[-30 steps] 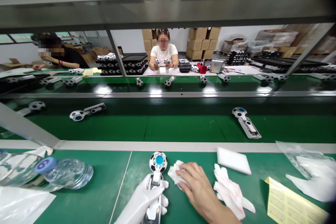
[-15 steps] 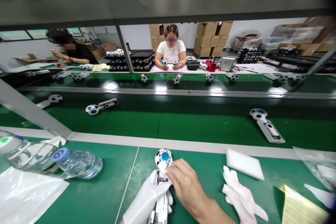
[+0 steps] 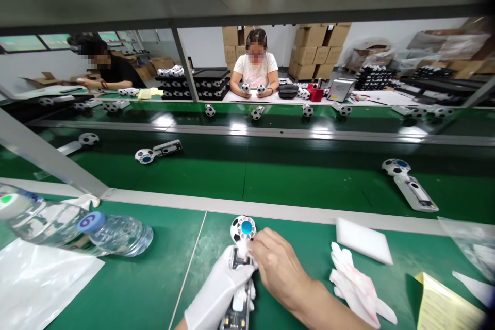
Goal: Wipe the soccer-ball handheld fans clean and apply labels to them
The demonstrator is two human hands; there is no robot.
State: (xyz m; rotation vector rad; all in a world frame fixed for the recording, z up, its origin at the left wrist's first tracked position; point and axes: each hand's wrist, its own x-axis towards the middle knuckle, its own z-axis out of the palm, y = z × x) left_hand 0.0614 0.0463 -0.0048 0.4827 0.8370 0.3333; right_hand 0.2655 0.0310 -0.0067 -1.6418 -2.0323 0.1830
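Presently, the gloved left hand [image 3: 222,286] is gripping the ball-headed device [image 3: 240,305] at 6 o'clock in the view, above the green worktop [image 3: 154,289]. Its thumb is lying across the open body; the visible fingers are curling round the right edge, close together. The patterned ball head [image 3: 243,229] is pointing toward 12 o'clock and showing its blue disc.

The bare right hand [image 3: 280,268] is reaching in at the neck, bent fingers bunching together and pinching a white wipe [image 3: 243,248] against the device. The right thumb is hidden; its position cannot be told.

Bearings from the ball head: a foam block [image 3: 363,241] is lying at 3 o'clock; crumpled white gloves [image 3: 358,283] with pinkish staining are resting at 4, just beside the block; a yellow sheet [image 3: 444,304] is standing partly folded beyond them. A small bottle [image 3: 121,235] is lying on its side at 9, next to a large bottle [image 3: 50,223]. On the green belt [image 3: 294,175], one similar unit [image 3: 158,152] is resting at 10 and another between 2 and 3. At 12, a person in a white shirt [image 3: 255,72] is holding two ball-headed units behind the far belt.
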